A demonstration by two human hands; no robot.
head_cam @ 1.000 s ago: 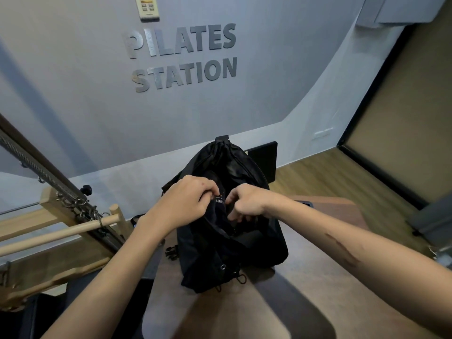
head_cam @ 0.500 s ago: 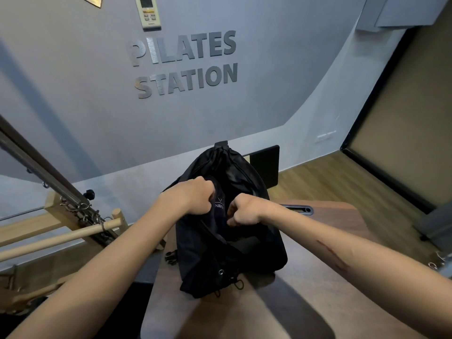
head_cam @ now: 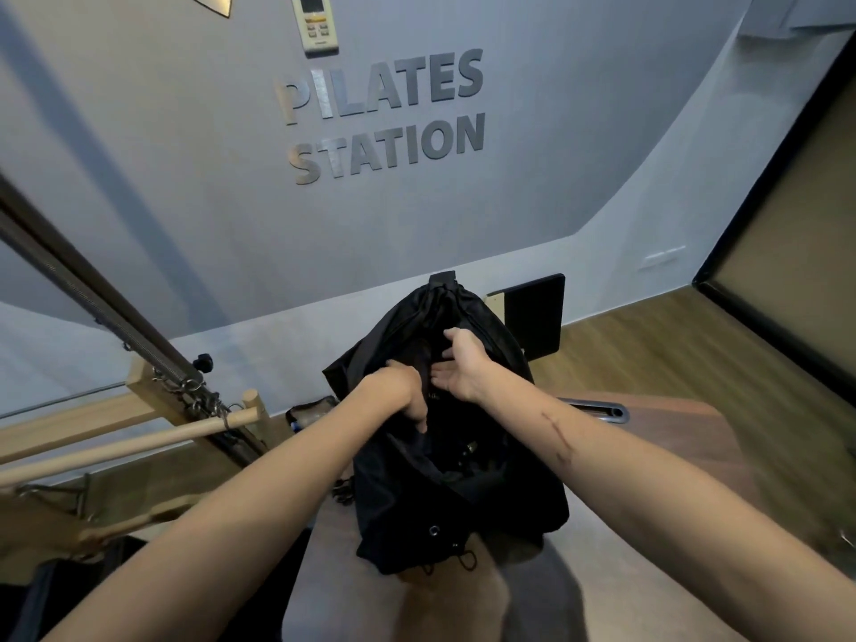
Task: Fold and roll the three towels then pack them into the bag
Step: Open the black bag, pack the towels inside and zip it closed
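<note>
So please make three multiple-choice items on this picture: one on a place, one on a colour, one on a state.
1. Where does the bag stand?
A. on the floor
B. on the brown table
C. on a chair

2. What colour is the bag?
A. black
B. red
C. white

3. What is the left hand doing?
A. hanging free
B. resting flat on the table
C. gripping the bag's fabric

Answers: 1 B, the bag's base sits on the tabletop; 2 A, its fabric is all black; 3 C, its fingers curl round the cloth.
</note>
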